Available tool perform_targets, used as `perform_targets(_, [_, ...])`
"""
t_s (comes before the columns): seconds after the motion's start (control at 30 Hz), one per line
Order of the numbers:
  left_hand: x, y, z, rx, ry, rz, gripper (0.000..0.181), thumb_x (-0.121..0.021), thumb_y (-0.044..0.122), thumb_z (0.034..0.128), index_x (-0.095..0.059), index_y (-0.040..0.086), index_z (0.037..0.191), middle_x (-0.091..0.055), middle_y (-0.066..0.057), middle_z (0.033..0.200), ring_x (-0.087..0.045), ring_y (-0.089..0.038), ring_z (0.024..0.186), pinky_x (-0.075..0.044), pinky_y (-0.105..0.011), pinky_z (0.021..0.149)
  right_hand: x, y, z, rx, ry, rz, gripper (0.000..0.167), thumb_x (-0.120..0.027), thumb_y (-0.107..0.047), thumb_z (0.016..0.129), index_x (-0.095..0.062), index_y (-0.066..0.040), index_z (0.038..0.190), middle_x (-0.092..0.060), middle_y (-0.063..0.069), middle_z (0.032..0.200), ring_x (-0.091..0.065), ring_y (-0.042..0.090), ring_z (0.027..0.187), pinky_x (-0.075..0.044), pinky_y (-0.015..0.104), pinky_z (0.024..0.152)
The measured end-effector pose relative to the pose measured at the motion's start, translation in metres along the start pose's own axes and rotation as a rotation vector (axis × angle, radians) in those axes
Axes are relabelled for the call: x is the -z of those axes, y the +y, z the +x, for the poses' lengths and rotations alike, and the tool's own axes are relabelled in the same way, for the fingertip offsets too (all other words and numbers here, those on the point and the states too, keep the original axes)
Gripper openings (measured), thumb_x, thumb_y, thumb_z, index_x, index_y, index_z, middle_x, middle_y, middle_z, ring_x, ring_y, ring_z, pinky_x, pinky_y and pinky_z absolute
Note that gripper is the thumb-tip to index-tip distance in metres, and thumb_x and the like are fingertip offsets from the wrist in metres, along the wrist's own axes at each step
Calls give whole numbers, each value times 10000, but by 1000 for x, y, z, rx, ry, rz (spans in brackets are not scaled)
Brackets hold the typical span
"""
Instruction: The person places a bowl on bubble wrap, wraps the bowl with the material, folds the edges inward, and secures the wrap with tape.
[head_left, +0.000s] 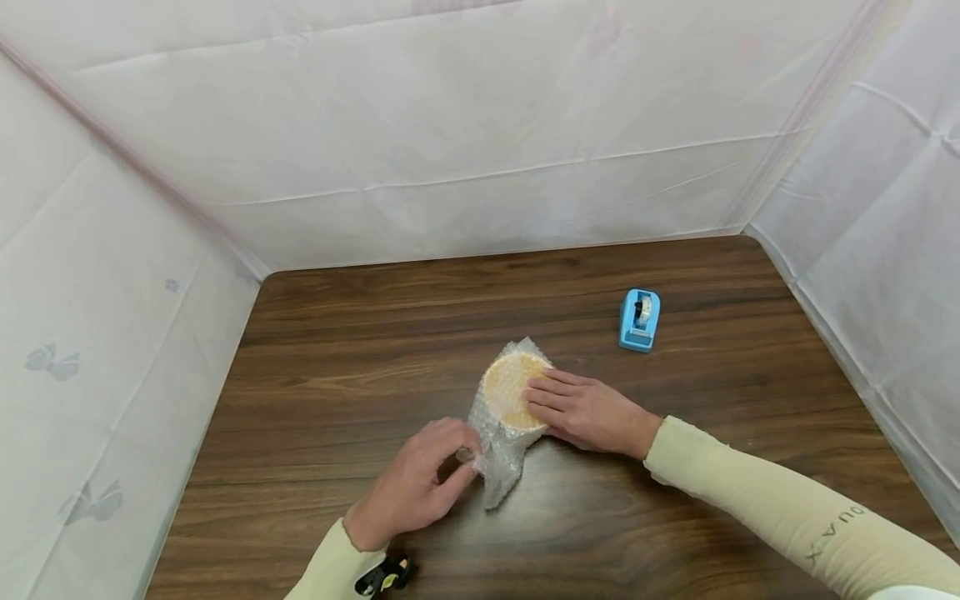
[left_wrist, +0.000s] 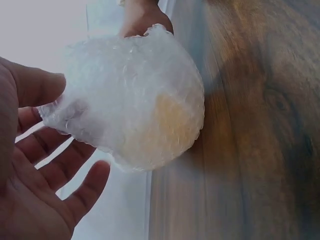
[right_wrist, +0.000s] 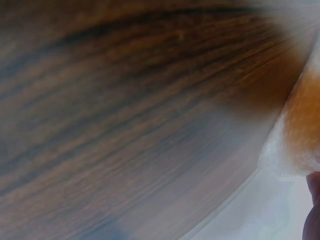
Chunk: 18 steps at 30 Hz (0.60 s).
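Observation:
A round, flat yellow object (head_left: 501, 390) lies in clear bubble wrap (head_left: 504, 458) near the middle of the table; its exact kind is hidden by the wrap. My left hand (head_left: 420, 479) pinches the near left end of the wrap between thumb and forefinger, the other fingers spread behind it in the left wrist view. My right hand (head_left: 588, 412) rests on the right part of the round object with its fingers laid out nearly straight. Its thumb is hidden in the head view. The right wrist view catches only the wrapped yellow edge (right_wrist: 302, 125) at its right border.
A blue tape dispenser (head_left: 640, 321) with a roll of clear tape stands at the back right of the dark wooden table (head_left: 360, 333). Pale sheets (head_left: 480, 125) hang as walls along the back and both sides.

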<state>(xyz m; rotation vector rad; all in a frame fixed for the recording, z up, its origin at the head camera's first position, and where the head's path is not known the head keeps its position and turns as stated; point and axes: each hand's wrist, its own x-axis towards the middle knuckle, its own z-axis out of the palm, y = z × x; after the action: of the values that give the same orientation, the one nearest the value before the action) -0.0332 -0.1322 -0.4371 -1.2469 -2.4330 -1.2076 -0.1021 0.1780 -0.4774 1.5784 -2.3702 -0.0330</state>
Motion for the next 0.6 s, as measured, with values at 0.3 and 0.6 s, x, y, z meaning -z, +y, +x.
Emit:
perform_targets(0.3, [-6,-2,-3,222,-52,70,329,-766,310,951,-677,175,1237,-514,-47,1535,-425,-248,1470,-454,-513,1121,1,-2,-1,-21,-17,13,460,-742,-322,971,-677,-102,1370,-663,51,1452,-600,205,1392,-451,408,1188])
perform_targets(0.6, [-13,-6,-3,213,-117,142,476,-723,429,970,-632,168,1358,-420,-73,1650,-367,-274,1551,-464,-522,1140,-1,-2,1,-10,-2,16,472,-747,-322,967,-674,-102,1378,-665,54,1448,-601,206,1390,-453,407,1186])
